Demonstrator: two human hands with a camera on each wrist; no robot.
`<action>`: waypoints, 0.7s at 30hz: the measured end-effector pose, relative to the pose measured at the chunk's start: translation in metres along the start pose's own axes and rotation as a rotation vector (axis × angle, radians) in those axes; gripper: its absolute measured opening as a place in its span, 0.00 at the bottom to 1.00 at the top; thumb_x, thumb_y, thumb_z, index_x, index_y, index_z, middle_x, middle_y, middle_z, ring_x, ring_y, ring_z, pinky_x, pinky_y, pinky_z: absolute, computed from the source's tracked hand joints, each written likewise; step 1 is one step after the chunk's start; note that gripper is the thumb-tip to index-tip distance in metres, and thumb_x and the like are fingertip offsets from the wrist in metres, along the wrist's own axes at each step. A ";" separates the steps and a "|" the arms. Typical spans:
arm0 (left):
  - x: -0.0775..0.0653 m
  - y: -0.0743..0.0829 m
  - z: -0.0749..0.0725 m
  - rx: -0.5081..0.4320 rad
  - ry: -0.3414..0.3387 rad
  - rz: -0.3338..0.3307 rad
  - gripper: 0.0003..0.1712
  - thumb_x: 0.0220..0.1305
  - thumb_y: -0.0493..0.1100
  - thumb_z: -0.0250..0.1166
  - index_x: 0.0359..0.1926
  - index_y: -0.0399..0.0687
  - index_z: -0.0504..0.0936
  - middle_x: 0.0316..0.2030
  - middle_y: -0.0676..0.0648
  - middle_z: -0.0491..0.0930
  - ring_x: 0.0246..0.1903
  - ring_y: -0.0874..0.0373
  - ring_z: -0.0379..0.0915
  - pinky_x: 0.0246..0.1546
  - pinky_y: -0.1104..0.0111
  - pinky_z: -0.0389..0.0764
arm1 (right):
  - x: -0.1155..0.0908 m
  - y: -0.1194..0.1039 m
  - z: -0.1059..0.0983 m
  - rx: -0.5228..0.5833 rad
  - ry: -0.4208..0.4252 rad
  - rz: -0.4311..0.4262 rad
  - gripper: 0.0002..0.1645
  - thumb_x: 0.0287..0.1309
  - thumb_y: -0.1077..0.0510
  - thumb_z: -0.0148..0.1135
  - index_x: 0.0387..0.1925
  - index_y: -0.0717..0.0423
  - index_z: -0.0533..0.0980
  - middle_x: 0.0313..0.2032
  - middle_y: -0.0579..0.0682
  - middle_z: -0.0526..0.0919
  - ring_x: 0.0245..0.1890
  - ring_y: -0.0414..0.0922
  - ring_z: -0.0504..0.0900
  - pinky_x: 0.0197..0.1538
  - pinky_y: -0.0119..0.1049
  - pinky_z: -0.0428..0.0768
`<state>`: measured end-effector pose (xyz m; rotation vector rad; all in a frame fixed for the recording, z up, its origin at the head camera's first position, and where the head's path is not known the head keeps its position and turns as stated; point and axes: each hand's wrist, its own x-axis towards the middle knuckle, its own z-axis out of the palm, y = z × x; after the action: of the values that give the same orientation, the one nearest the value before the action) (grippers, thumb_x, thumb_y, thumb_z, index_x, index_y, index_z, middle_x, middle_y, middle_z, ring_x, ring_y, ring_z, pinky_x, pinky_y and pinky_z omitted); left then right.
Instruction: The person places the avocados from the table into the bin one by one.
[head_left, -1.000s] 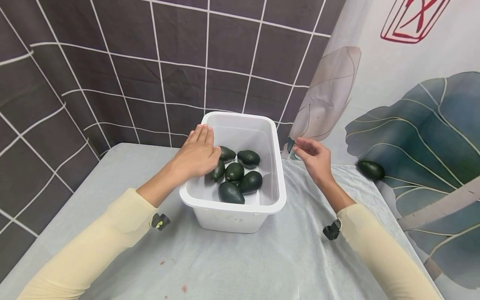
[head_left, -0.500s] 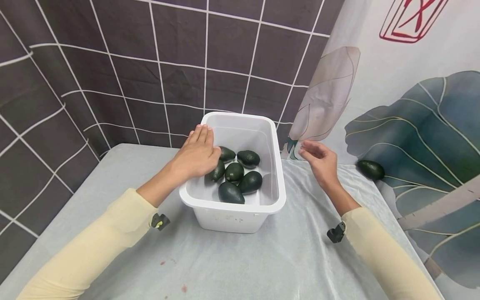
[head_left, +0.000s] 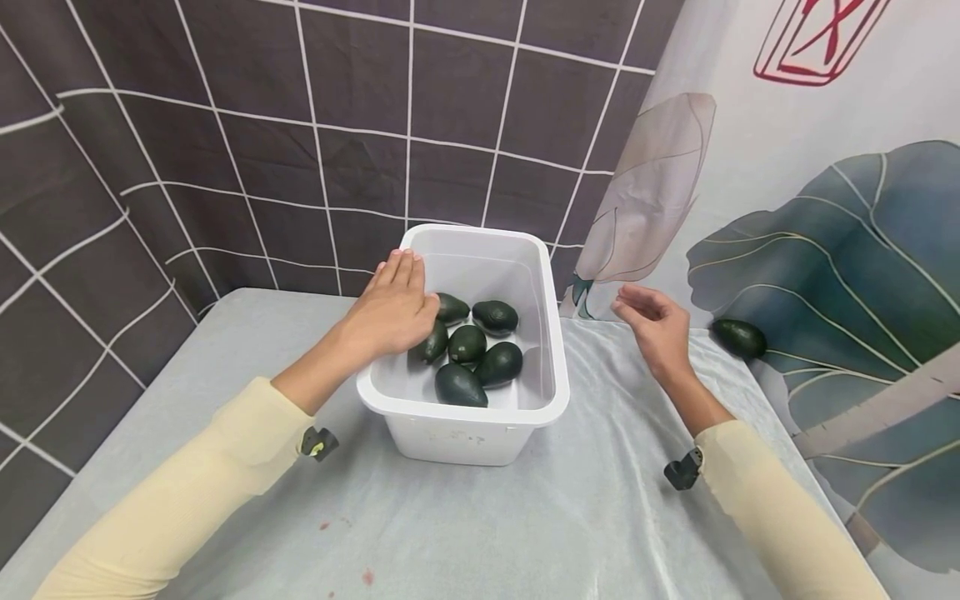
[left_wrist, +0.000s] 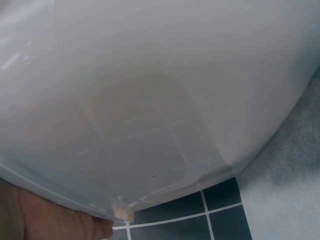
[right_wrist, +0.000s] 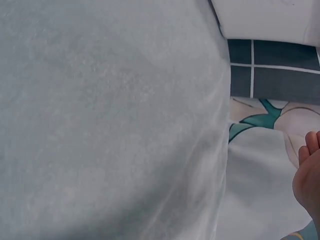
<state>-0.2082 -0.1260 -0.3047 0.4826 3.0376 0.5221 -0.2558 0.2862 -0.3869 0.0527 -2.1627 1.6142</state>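
A white plastic bin (head_left: 453, 440) stands on the table, holding several dark green avocados, the nearest avocado (head_left: 461, 385) lying by its front wall. My left hand (head_left: 393, 308) rests on the bin's left rim, its fingers straight and together. In the left wrist view the bin's outer wall (left_wrist: 165, 90) fills most of the picture, with part of the hand (left_wrist: 60, 217) under the rim. To the right of the bin my right hand (head_left: 658, 332) is in the air, fingers loosely bent, holding nothing. Beyond it a single avocado (head_left: 738, 338) lies at the table's right back edge.
A pale grey-blue cloth (head_left: 480, 533) covers the table, wrinkled on the right side. Behind and to the left hangs a dark curtain (head_left: 360, 158) with white grid lines. A leaf-patterned sheet (head_left: 825, 242) hangs at the right, close to the lone avocado.
My right hand has moved away from the bin to the right, toward the lone avocado. The left hand stays on the rim, and the avocados have not moved.
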 end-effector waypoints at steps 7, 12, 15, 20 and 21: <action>0.000 0.000 -0.001 -0.008 -0.003 -0.003 0.46 0.86 0.53 0.35 0.88 0.23 0.43 0.90 0.25 0.38 0.92 0.31 0.28 0.93 0.43 0.36 | 0.003 0.002 -0.009 0.010 0.030 0.013 0.23 0.68 0.60 0.80 0.60 0.67 0.88 0.41 0.27 0.92 0.45 0.26 0.91 0.51 0.17 0.84; 0.000 -0.001 -0.001 -0.012 -0.004 -0.005 0.46 0.85 0.53 0.34 0.88 0.23 0.43 0.90 0.25 0.37 0.92 0.32 0.27 0.93 0.43 0.36 | 0.005 0.006 -0.015 0.009 0.057 0.027 0.23 0.66 0.62 0.80 0.60 0.66 0.88 0.41 0.27 0.92 0.44 0.26 0.91 0.50 0.17 0.84; 0.000 -0.001 -0.001 -0.012 -0.004 -0.004 0.46 0.85 0.54 0.34 0.88 0.23 0.43 0.90 0.25 0.37 0.92 0.32 0.27 0.93 0.43 0.36 | 0.006 0.009 -0.018 0.006 0.068 0.036 0.24 0.66 0.62 0.80 0.61 0.65 0.88 0.42 0.28 0.92 0.44 0.25 0.91 0.50 0.16 0.85; 0.000 -0.001 -0.001 -0.007 -0.003 -0.001 0.46 0.85 0.54 0.34 0.88 0.23 0.43 0.90 0.25 0.38 0.92 0.32 0.28 0.93 0.42 0.37 | 0.006 0.013 -0.023 0.054 0.091 0.050 0.24 0.63 0.66 0.81 0.60 0.69 0.87 0.40 0.31 0.93 0.41 0.26 0.92 0.49 0.16 0.86; 0.001 -0.001 -0.001 -0.005 -0.003 -0.001 0.46 0.85 0.54 0.34 0.88 0.23 0.43 0.90 0.25 0.38 0.92 0.32 0.28 0.93 0.42 0.37 | 0.007 0.014 -0.024 0.067 0.097 0.054 0.24 0.63 0.67 0.81 0.59 0.70 0.87 0.40 0.31 0.93 0.41 0.27 0.92 0.48 0.17 0.86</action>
<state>-0.2091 -0.1267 -0.3044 0.4817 3.0324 0.5285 -0.2578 0.3145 -0.3915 -0.0634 -2.0532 1.6839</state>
